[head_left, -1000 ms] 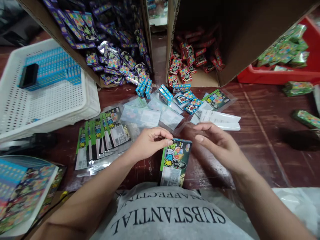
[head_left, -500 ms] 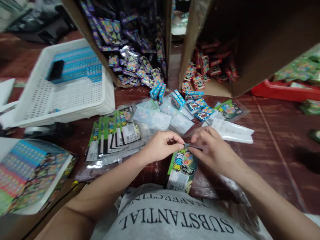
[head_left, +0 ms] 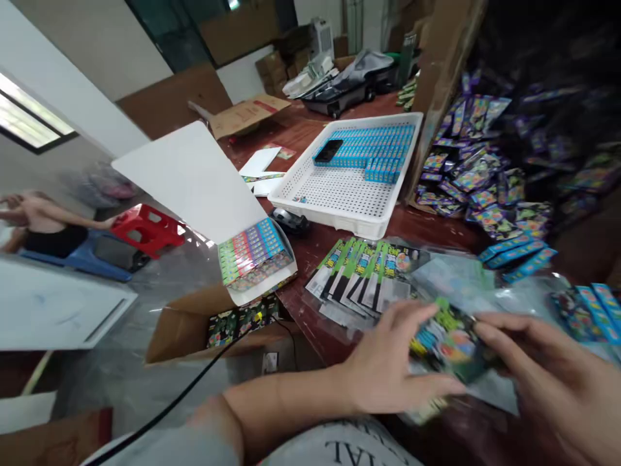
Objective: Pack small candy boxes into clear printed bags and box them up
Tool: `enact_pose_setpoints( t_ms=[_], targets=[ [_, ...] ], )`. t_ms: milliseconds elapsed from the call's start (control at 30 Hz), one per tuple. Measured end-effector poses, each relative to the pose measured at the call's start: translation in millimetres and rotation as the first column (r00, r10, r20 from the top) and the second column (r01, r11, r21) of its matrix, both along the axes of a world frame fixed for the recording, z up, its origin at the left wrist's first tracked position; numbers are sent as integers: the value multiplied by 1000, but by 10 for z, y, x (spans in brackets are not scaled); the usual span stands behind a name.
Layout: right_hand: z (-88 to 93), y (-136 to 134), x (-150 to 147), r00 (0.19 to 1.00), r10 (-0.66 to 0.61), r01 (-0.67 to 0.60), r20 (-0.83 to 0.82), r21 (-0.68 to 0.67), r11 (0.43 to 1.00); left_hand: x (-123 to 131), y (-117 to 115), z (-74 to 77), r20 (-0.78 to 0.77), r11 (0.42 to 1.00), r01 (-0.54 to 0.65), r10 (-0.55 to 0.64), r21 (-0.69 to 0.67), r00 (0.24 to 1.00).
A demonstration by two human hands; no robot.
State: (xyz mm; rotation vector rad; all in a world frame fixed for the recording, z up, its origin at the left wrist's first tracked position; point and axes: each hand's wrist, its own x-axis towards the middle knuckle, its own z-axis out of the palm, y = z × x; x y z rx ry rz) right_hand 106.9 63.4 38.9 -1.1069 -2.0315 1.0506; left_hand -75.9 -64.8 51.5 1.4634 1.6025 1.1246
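Note:
Both my hands hold one clear-bagged candy packet [head_left: 451, 340] with a green and black card, low over the dark wooden table [head_left: 310, 243]. My left hand [head_left: 388, 369] grips its left side between the thumb on top and the fingers below, smeared by motion. Gripping the right side are the curled fingers of my right hand [head_left: 548, 369]. Just beyond the hands lies a fanned row of filled packets [head_left: 361, 275]. Empty clear bags [head_left: 451, 275] lie behind the held packet.
A white perforated tray [head_left: 339, 207] holds blue boxes [head_left: 373, 145] and a black phone [head_left: 328, 150]. A cardboard box spills purple packets [head_left: 466, 175] at right. An open display box [head_left: 252, 252] sits at the table's left edge, above a floor carton [head_left: 194, 323]. A person [head_left: 43, 226] is at far left.
The view has swung left and up, so the room and floor now show. My hands have carried the packet to the right of the picture, still gripping it on both sides.

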Motion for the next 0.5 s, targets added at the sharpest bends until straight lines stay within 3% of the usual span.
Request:
enact_pose_setpoints(
  t_ms=[67, 167, 300, 333, 400, 467, 500],
  targets=[
    [161, 35, -472, 984, 30, -63, -174, -185, 981, -317, -187, 153, -84, 989, -144, 140, -33, 987],
    [201, -40, -1143, 903, 163, -312, -397, -346, 885, -858, -415, 356, -150, 923, -373, 357, -93, 922],
    [70, -150, -1706, 803, 306, -533, -512, -388, 752, -1338, -645, 508, -401, 868, -489, 418, -88, 815],
    [47, -162, -1766, 793, 321, -548, -518, -377, 746, -1398, -696, 513, -489, 850, -525, 443, -36, 751],
    [21, -174, -1796, 792, 343, -541, -505, -322, 777, -1484, -791, 465, -667, 803, -580, 508, 138, 545],
    [-1, -172, -1747, 815, 367, -506, -448, -245, 827, -1572, -874, 335, -781, 756, -580, 546, 303, 304],
    [-18, -169, -1709, 830, 372, -487, -415, -215, 847, -1628, -908, 242, -813, 748, -570, 538, 339, 223]
  ],
)
